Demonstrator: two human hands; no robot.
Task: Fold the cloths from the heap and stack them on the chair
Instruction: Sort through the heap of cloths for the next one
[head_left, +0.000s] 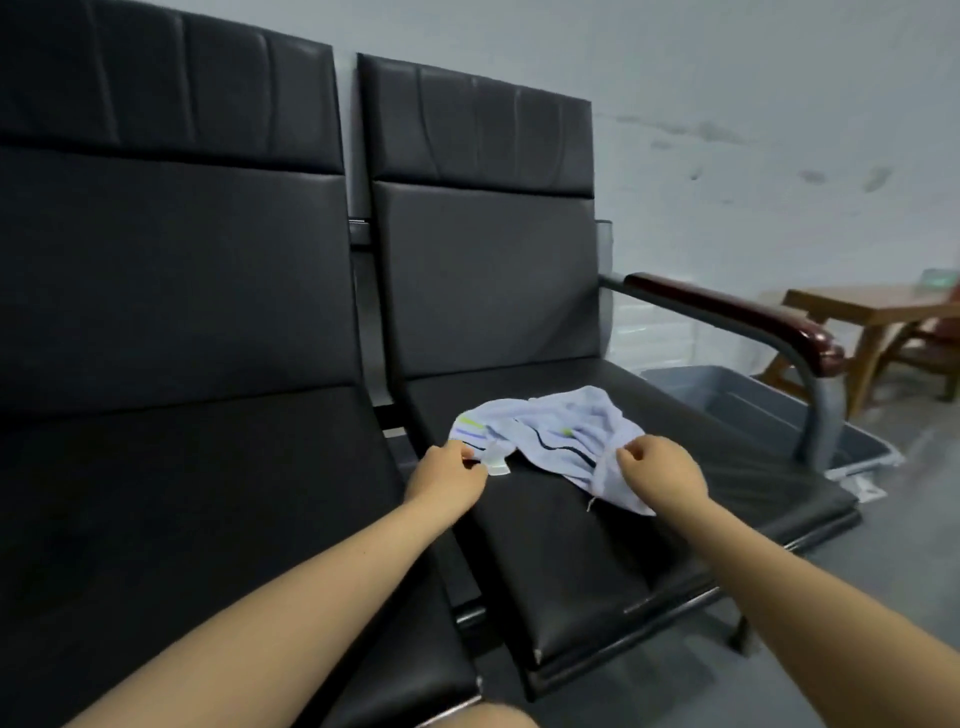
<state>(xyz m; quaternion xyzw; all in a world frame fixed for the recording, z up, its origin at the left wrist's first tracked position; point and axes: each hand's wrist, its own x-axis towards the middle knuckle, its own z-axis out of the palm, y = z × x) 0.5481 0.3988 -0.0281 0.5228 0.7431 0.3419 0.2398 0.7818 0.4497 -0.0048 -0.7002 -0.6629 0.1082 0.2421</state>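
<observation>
against the pale, scuffed wall (753, 104) stands a row of black padded chairs, and the action is on the right-hand chair (571, 545), the one with the dark red armrest (737, 317) on a grey metal frame. beside it on the grey floor sits a grey plastic bin (737, 400), and off in the far corner there's a wooden table (872, 306).

both bare arms reach forward over the seat. the left hand (447, 475) is curled at the cloth's near left edge, fingers and thumb pinching it right by a small white tag. the right hand (662, 470) is knuckles-up at the near right side, fingers bunched and gripping a gathered fold of the fabric.

the cloth (550, 434) lies on the seat of that right-hand chair, towards the middle, rumpled and not yet folded. it's a pale lilac-white, with thin stripes in green, blue and black running across it, and one corner trailing towards the front of the seat below the right hand.
</observation>
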